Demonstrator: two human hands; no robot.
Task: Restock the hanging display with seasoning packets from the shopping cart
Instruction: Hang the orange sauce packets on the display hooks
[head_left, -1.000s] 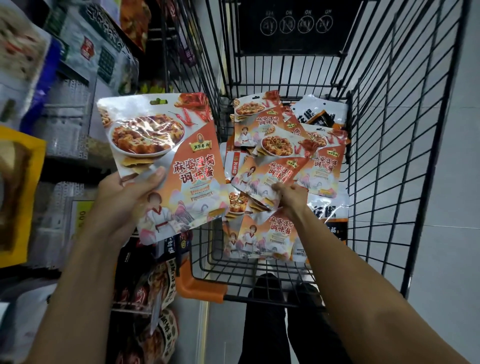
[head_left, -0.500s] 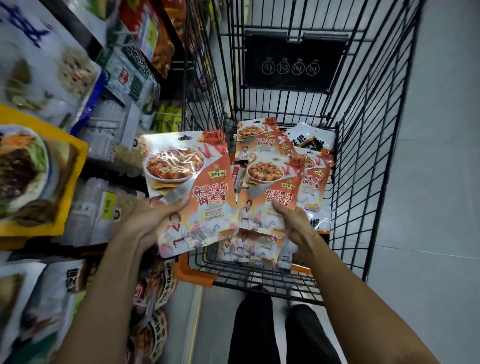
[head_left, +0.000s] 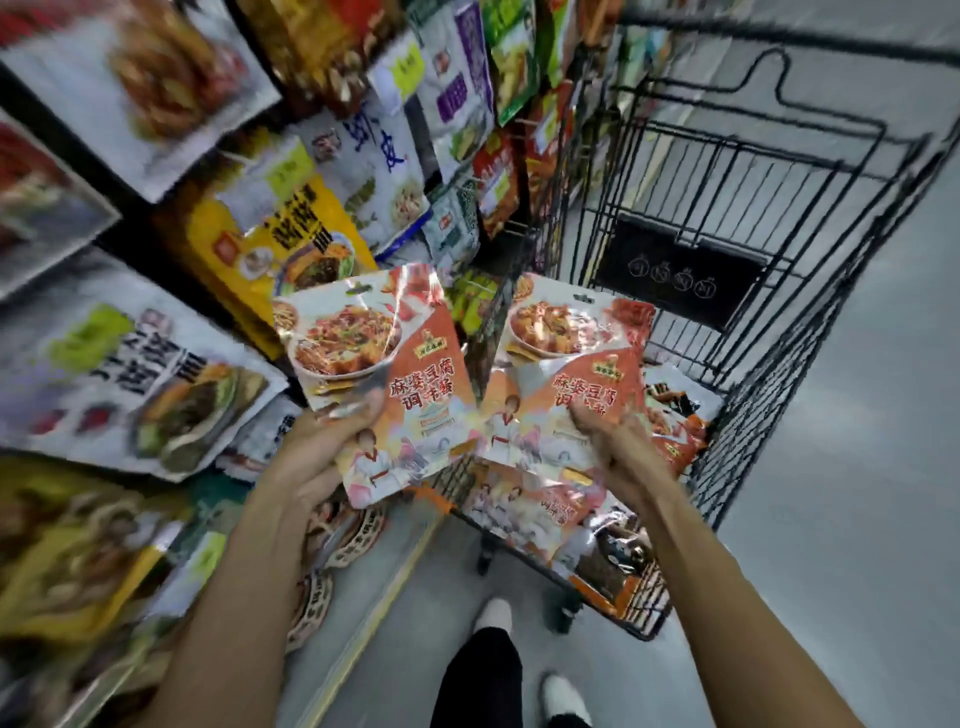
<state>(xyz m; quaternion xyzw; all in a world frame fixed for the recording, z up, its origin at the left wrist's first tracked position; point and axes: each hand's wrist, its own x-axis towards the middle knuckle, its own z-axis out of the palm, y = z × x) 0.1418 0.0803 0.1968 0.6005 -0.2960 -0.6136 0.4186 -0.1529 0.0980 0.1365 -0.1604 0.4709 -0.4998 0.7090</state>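
1. Though motion blurred much of the view, the hanging display (head_left: 140, 234) filled the left side, its pouches overlapping in tilted rows, with a yellow pouch (head_left: 244, 223) just behind the top of the left packet (head_left: 384, 364).
2. The left hand (head_left: 311, 457) reached up from below, and its grip was closed on the left packet: the thumb lay across the front near the lower left edge and the fingers were hidden behind.
3. That left packet, orange with a bowl of food printed on it, stood nearly upright in front of the display, most of it rising above and to the right of the grip.
4. The right packet (head_left: 571, 364), of the same design, was held just beside it over the near end of the cart, their lower corners almost meeting.
5. The right hand (head_left: 618, 447) held the right packet low on its right side, fingers laid on the front face; blur hid how tightly the grip closed.
6. The shopping cart (head_left: 779, 171), of black wire, stretched away on the right, with loose packets (head_left: 675, 415) lying in its basket behind and below the right hand.
7. Below, a dark trouser leg (head_left: 478, 675) and a white shoe (head_left: 493, 613) stood on the grey floor (head_left: 857, 519).
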